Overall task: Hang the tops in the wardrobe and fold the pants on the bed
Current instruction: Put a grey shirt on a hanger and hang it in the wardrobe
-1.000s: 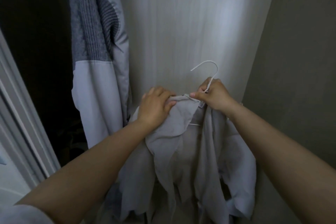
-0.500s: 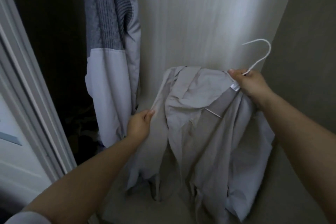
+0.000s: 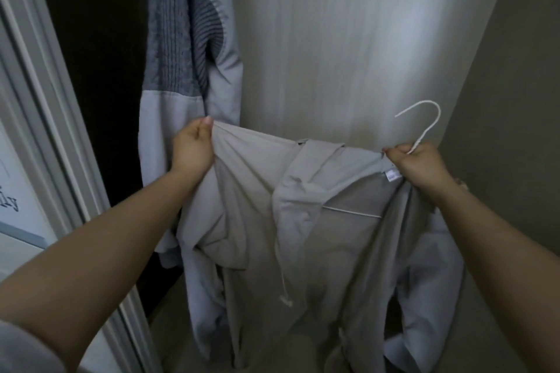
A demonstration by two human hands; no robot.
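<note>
A light beige hooded top (image 3: 306, 251) with a drawstring hangs spread between my hands in front of the open wardrobe. My left hand (image 3: 194, 148) pinches its left shoulder and holds it out to the left. My right hand (image 3: 419, 165) grips the neck of a white wire hanger (image 3: 424, 124) together with the top's collar by the label. The hanger's hook points up and left, free of any rail. A stretch of the hanger's wire shows inside the neck opening; the other parts of it are hidden in the cloth.
A grey knit and pale blue jacket (image 3: 188, 70) hangs in the wardrobe at the upper left. The wardrobe's pale back panel (image 3: 348, 39) is behind the top, its side wall (image 3: 509, 85) on the right. A white door frame (image 3: 45, 118) runs down the left.
My left hand has gone from low on the top's front up to its left shoulder and pulled it out sideways. The top is now stretched wide. My right hand kept hold of the hanger.
</note>
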